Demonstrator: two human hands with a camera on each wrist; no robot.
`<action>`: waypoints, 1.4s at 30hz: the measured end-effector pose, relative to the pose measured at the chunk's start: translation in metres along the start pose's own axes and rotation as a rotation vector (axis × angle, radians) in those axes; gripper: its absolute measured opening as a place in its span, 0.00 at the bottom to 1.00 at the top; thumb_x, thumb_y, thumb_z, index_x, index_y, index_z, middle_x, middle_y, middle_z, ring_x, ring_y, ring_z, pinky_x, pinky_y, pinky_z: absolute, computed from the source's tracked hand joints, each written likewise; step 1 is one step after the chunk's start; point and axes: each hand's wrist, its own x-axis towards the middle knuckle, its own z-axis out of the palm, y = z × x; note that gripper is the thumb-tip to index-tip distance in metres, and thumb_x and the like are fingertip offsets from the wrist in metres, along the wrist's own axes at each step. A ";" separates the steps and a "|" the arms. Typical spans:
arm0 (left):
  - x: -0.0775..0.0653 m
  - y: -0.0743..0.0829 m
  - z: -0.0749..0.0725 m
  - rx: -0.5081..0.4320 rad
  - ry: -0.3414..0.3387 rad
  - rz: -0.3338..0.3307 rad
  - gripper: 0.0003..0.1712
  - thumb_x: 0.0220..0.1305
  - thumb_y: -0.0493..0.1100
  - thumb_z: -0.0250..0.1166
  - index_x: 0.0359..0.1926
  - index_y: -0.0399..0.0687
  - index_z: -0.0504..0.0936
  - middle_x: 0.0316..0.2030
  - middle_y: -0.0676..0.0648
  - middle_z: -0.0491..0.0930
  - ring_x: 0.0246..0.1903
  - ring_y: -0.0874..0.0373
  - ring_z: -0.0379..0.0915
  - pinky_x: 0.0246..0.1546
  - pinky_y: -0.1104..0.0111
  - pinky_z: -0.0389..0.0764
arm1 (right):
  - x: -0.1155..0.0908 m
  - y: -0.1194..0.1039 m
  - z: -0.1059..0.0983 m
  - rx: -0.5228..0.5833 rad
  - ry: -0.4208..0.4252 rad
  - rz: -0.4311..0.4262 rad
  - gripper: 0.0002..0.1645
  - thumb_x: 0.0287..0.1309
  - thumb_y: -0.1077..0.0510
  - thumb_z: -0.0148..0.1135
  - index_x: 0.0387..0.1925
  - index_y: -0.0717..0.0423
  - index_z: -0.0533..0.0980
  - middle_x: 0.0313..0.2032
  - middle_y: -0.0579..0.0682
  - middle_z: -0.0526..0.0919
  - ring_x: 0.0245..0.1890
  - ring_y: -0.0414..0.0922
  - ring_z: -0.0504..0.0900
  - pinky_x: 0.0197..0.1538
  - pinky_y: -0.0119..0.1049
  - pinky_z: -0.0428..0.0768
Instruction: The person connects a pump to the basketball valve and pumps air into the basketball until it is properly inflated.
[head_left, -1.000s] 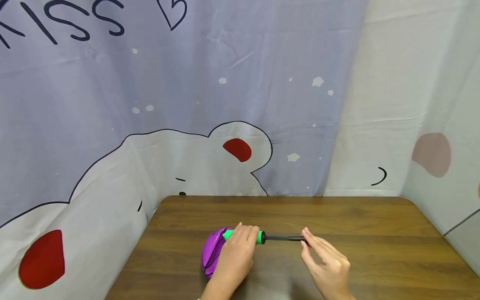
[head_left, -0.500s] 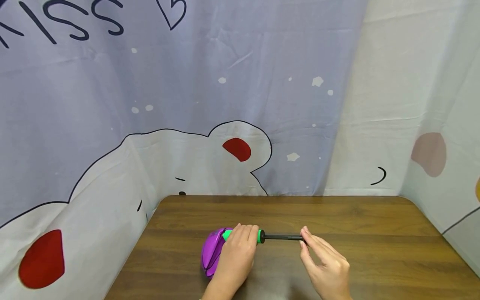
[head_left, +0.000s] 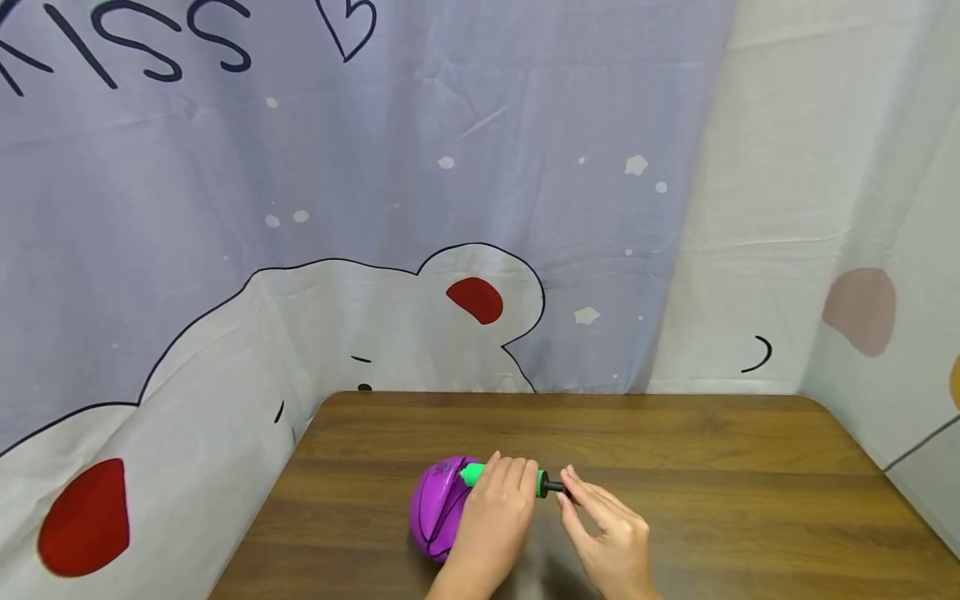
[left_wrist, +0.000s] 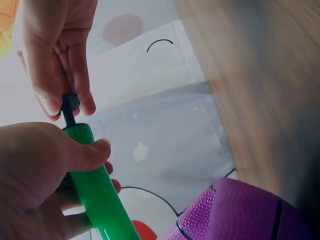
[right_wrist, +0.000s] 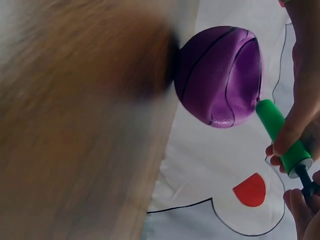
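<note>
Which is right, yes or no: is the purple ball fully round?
No, the purple ball is dented beside the green pump.

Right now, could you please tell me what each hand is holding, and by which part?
The left hand holds a pump by its green barrel; the right hand pinches its black handle. Neither hand grips the purple ball.

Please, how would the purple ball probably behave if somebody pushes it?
The purple ball probably yields softly, since its side is dented in the right wrist view. It may roll, though unevenly, being roundish but dented. Its pebbled surface likely offers some grip.
</note>
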 end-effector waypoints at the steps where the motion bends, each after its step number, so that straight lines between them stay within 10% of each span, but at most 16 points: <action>1: 0.000 0.000 0.001 -0.004 -0.009 -0.005 0.24 0.46 0.30 0.77 0.46 0.43 0.81 0.40 0.49 0.83 0.43 0.56 0.81 0.61 0.60 0.80 | 0.000 0.001 -0.001 0.003 -0.001 0.007 0.19 0.66 0.53 0.66 0.41 0.67 0.86 0.38 0.61 0.89 0.39 0.43 0.90 0.47 0.20 0.83; 8: -0.001 -0.005 0.006 -0.041 -0.029 -0.051 0.28 0.42 0.27 0.75 0.47 0.45 0.78 0.40 0.50 0.81 0.44 0.56 0.80 0.65 0.60 0.77 | 0.009 0.005 -0.014 -0.019 0.026 0.052 0.09 0.53 0.67 0.71 0.37 0.68 0.87 0.36 0.63 0.89 0.33 0.42 0.90 0.46 0.18 0.82; 16: -0.004 -0.017 0.007 -0.046 -0.055 -0.110 0.33 0.37 0.26 0.76 0.49 0.44 0.78 0.41 0.49 0.82 0.45 0.55 0.80 0.63 0.58 0.79 | 0.021 0.019 -0.038 -0.061 0.056 0.089 0.22 0.32 0.80 0.70 0.37 0.69 0.86 0.33 0.63 0.89 0.33 0.33 0.88 0.44 0.16 0.81; 25: -0.003 -0.018 0.010 -0.017 -0.007 -0.080 0.29 0.41 0.28 0.75 0.47 0.44 0.78 0.39 0.49 0.82 0.41 0.55 0.81 0.57 0.62 0.83 | 0.021 0.018 -0.047 -0.097 0.037 0.181 0.22 0.40 0.77 0.72 0.42 0.64 0.87 0.37 0.58 0.90 0.36 0.29 0.87 0.45 0.14 0.79; 30: 0.000 -0.012 0.010 0.029 0.078 -0.042 0.12 0.58 0.30 0.58 0.43 0.41 0.79 0.35 0.48 0.81 0.36 0.55 0.79 0.50 0.64 0.85 | 0.016 0.011 -0.041 -0.110 0.018 0.227 0.20 0.43 0.77 0.72 0.42 0.64 0.87 0.40 0.58 0.89 0.41 0.27 0.85 0.47 0.15 0.79; 42: 0.006 0.014 0.009 0.126 0.108 0.019 0.15 0.63 0.36 0.49 0.42 0.43 0.82 0.36 0.50 0.82 0.38 0.57 0.80 0.52 0.66 0.84 | -0.002 -0.003 -0.010 -0.033 0.036 0.155 0.25 0.30 0.83 0.74 0.38 0.70 0.86 0.37 0.62 0.89 0.44 0.34 0.86 0.42 0.18 0.82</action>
